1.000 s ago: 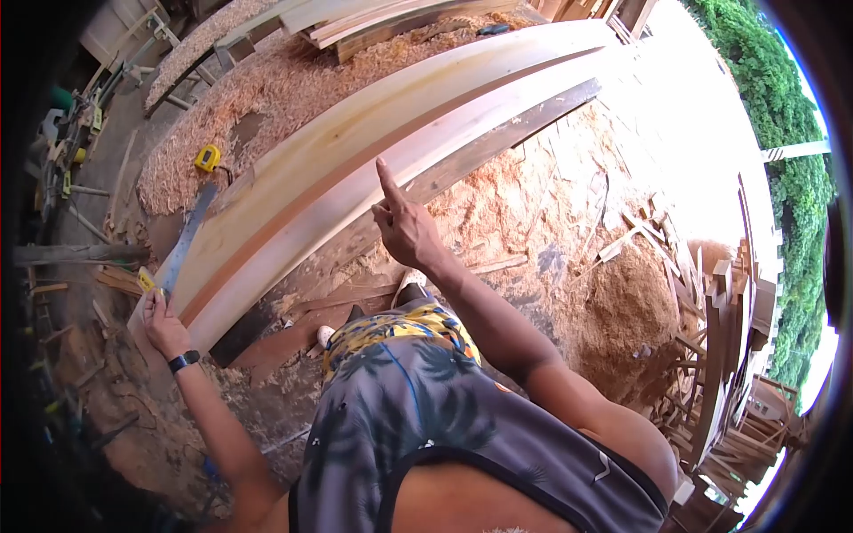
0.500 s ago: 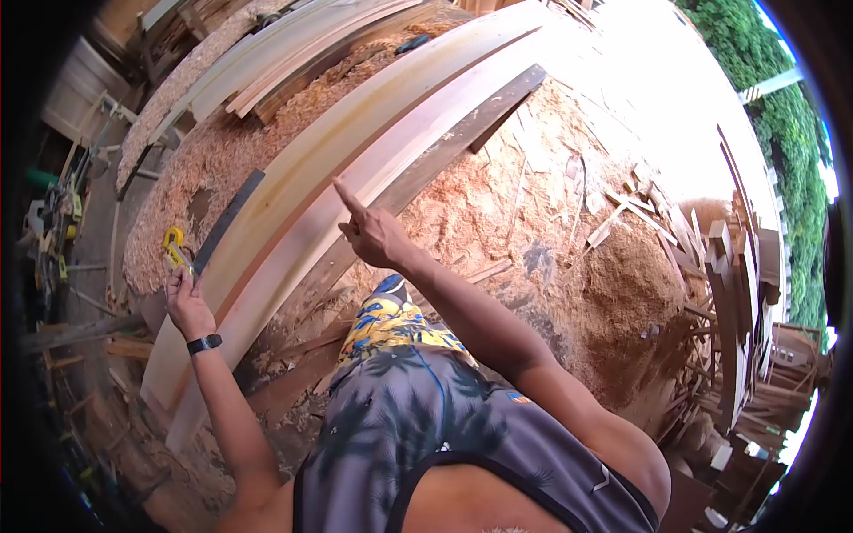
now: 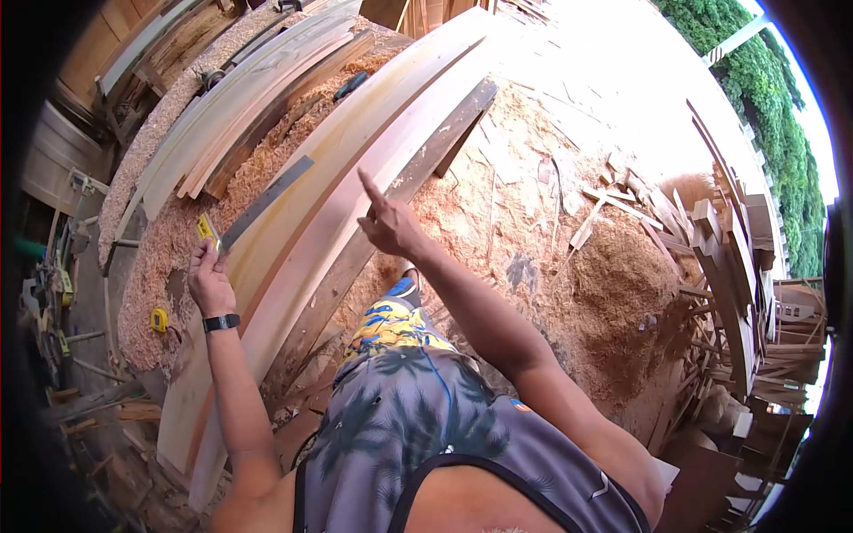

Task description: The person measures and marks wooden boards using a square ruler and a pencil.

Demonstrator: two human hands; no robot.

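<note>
Head view: the left hand (image 3: 211,282), fitted with a black wristwatch (image 3: 222,322), grasps a try square with a yellow-labelled handle and a flat grey metal blade (image 3: 267,200). The blade extends up and right from the grip, over the left edge of a long, pale, yellow-streaked wooden board (image 3: 355,133); contact cannot be confirmed. The right hand (image 3: 391,224) has 1 finger extended, the others curled; whether these enclose anything cannot be told. It is over a long, pinkish-white length of wood (image 3: 409,138), alongside the board, right of the left grip. A dark, weathered wooden beam (image 3: 449,133) runs beside that length. Below and left of the left grip, 1 yellow tape measure (image 3: 159,320) rests on pinkish wood shavings (image 3: 160,266). Above and right of it lie stacked pale planks (image 3: 267,89).
</note>
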